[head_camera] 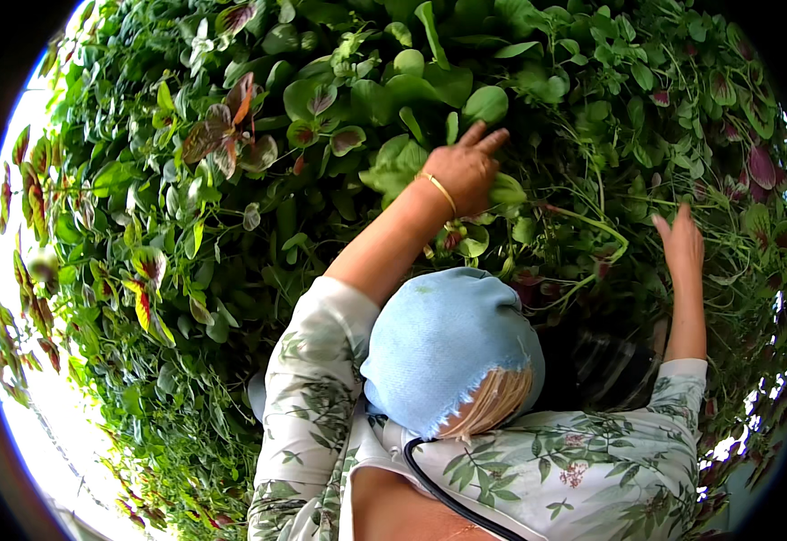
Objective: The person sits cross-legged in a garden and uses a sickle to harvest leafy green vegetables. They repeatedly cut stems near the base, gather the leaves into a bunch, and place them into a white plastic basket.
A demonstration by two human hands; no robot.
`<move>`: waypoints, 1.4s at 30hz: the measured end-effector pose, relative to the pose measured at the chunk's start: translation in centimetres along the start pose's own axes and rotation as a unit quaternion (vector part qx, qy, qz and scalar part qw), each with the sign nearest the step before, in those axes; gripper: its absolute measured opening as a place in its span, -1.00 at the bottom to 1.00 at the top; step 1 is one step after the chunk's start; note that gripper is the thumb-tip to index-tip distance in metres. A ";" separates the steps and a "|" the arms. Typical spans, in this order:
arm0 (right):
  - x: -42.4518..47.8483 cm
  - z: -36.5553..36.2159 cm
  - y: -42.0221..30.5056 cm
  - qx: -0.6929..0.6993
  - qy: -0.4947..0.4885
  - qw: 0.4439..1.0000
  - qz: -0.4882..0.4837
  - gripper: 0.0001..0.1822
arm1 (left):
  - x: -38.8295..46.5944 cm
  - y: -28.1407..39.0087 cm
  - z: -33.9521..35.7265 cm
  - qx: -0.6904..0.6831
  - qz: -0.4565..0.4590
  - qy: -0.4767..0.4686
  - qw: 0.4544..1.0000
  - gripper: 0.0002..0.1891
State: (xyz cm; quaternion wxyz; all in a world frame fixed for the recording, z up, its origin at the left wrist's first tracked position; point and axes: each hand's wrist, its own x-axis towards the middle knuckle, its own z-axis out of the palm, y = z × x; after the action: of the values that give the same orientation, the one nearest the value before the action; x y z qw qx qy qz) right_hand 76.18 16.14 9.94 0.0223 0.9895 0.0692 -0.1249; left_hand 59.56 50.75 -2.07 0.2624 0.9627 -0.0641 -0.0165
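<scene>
My left hand, with a thin gold-coloured bangle at the wrist, reaches into broad green leaves. Two fingers stretch forward; the palm side is hidden, so whether it grips a leaf or stem I cannot tell. To the right, my right hand is over thin green stems, thumb and a finger apart, with nothing visibly held. Between the forearms, before my chest, is a rounded thing covered in light-blue cloth; straw-coloured strands show at its frayed edge. A long bent stem lies between the hands.
Dense green and red-purple leafy plants surround both arms. A dark, glossy surface shows beneath the foliage near my right forearm. A black cord runs across my chest. Bright light comes from the far left.
</scene>
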 end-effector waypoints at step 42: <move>-4.3 11.4 -24.3 0.509 -0.117 0.722 -0.454 -0.40 | -11.1 1.6 -9.7 -0.017 -0.108 0.177 0.978 -0.25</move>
State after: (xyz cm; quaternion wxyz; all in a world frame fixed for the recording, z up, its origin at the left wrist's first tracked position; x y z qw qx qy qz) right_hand 65.86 38.88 -0.64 -0.5366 0.6795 0.4327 -0.2513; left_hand 48.97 55.75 7.11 0.2824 0.9471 0.0879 0.1244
